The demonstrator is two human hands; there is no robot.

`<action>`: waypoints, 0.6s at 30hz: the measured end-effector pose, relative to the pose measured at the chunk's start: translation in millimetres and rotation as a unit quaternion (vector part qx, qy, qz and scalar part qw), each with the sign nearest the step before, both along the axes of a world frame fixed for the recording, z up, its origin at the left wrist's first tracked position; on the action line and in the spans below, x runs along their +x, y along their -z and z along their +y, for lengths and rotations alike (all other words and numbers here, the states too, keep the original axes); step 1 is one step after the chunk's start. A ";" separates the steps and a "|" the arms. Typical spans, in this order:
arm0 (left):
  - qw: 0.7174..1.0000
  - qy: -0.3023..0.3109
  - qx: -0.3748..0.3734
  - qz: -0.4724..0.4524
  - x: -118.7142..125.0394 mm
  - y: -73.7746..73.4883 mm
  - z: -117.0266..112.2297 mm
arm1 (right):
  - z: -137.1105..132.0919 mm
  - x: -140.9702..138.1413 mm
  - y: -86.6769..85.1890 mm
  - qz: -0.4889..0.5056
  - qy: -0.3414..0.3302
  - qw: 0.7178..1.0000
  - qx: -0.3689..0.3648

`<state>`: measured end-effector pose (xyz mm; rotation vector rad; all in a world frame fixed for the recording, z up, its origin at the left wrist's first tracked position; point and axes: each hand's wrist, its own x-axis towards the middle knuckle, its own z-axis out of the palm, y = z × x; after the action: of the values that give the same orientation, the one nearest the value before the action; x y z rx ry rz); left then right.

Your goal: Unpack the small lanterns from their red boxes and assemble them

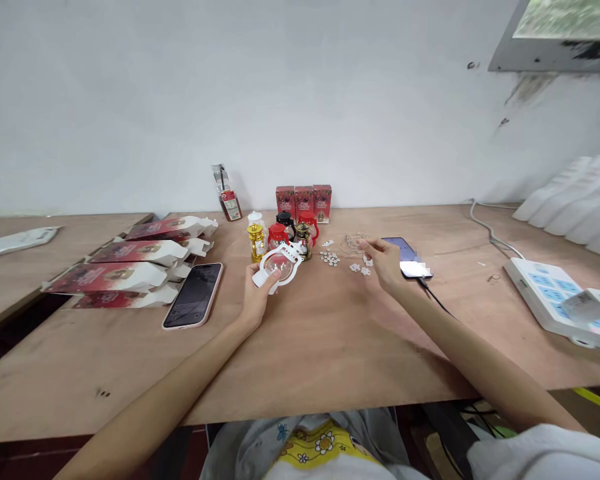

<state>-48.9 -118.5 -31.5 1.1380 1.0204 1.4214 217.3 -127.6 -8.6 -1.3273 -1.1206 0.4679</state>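
Right of the gold lantern and a little nearer the person, the left hand has its fingers clamped on a white lantern, which is tilted, base toward the palm, its clear globe framed by a white ring. Farther right of the gold lantern, the right hand has its fingers bent close together at a tangle of thin wires; whether they grip a wire, I cannot tell. Also to the gold lantern's right, before those wires, lie small round pieces and flat white pieces on the desk. Close around the gold lantern, toward its right and rear, stand other small lanterns in red, black, white and dark bronze. Behind it and to the right, three red boxes stand in a row against the wall, while a labelled pouch leans behind it to the left. Left of it are a pink-edged phone and, farther out, red-and-white cartons. Well to its right, past a second phone with a cable, sits a white power strip.
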 end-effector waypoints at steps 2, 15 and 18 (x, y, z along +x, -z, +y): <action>1.000 -0.001 -0.004 0.008 0.5 -2.2 -3.3 | 21.1 18.4 -3.1 -0.055 0.055 0.997 -0.011; 0.998 -0.056 0.025 -0.033 -0.6 -15.0 -5.4 | 65.1 22.9 13.0 -0.495 0.052 0.852 -0.162; 0.997 -0.031 -0.001 -0.067 -3.0 -20.9 -5.0 | 59.6 18.8 16.0 -0.514 0.053 0.839 -0.168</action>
<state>-52.0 -123.5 -10.6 1.0039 0.9692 1.5243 236.1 -68.0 -24.5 -2.0295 -1.8731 -0.2169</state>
